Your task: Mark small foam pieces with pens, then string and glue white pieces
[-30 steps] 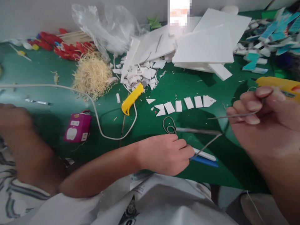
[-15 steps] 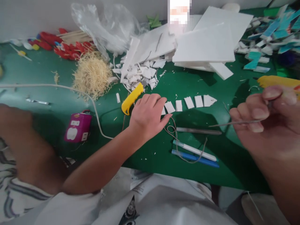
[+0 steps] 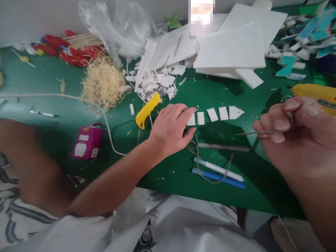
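Observation:
My left hand point(image 3: 172, 129) is over the left end of a row of small white foam pieces point(image 3: 200, 118), thumb and forefinger apart; its palm side is hidden. At the row's right end lies a pointed foam piece point(image 3: 236, 112). My right hand point(image 3: 294, 129), raised at the right, has its fingers curled round a thin grey wire point(image 3: 249, 133) that sticks out leftward. Below the row lie a looped grey cord point(image 3: 198, 168), a grey rod point(image 3: 223, 147), a white pen point(image 3: 223, 168) and a blue pen point(image 3: 220, 178).
A yellow-handled cutter point(image 3: 147, 111) is beside my left hand, near white foam scraps point(image 3: 157, 82). White foam sheets point(image 3: 231, 49) are stacked behind. At left are straw point(image 3: 103, 84), a purple power adapter point(image 3: 88, 141) and a white cable point(image 3: 106, 120). A yellow tool point(image 3: 315, 92) lies behind my right hand.
My left hand has shifted slightly right along the row, thumb and forefinger at a changed angle. My right hand has moved a little left and up, still with the wire.

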Action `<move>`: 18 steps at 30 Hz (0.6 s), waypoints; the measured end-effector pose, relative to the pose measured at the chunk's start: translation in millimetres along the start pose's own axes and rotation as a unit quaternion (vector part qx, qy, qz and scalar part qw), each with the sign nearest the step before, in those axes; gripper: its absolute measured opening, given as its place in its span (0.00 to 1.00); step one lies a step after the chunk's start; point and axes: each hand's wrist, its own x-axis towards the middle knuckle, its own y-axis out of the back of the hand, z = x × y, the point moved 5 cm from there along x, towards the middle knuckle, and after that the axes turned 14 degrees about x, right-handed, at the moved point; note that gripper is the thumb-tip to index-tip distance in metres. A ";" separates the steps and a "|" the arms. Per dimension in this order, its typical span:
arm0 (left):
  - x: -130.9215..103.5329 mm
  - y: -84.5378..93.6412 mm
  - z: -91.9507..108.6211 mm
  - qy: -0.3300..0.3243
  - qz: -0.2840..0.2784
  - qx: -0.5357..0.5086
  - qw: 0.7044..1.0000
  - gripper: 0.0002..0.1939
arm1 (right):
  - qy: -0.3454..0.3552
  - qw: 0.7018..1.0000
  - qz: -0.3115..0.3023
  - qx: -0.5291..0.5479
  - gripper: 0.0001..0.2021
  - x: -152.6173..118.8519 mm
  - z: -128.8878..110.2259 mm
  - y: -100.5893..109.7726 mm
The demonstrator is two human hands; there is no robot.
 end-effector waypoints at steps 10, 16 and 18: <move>15.1 -13.2 13.1 -0.023 -0.017 -0.035 0.999 0.17 | 0.000 1.000 0.005 -0.002 0.20 -1.0 3.7 -1.8; 16.5 -13.9 11.4 0.002 -0.018 -0.053 0.998 0.16 | 0.001 0.999 -0.028 0.016 0.18 1.6 3.1 -3.0; 15.1 -8.4 11.6 0.001 0.013 -0.076 0.997 0.19 | 0.003 0.999 -0.036 0.021 0.18 1.9 3.3 -3.9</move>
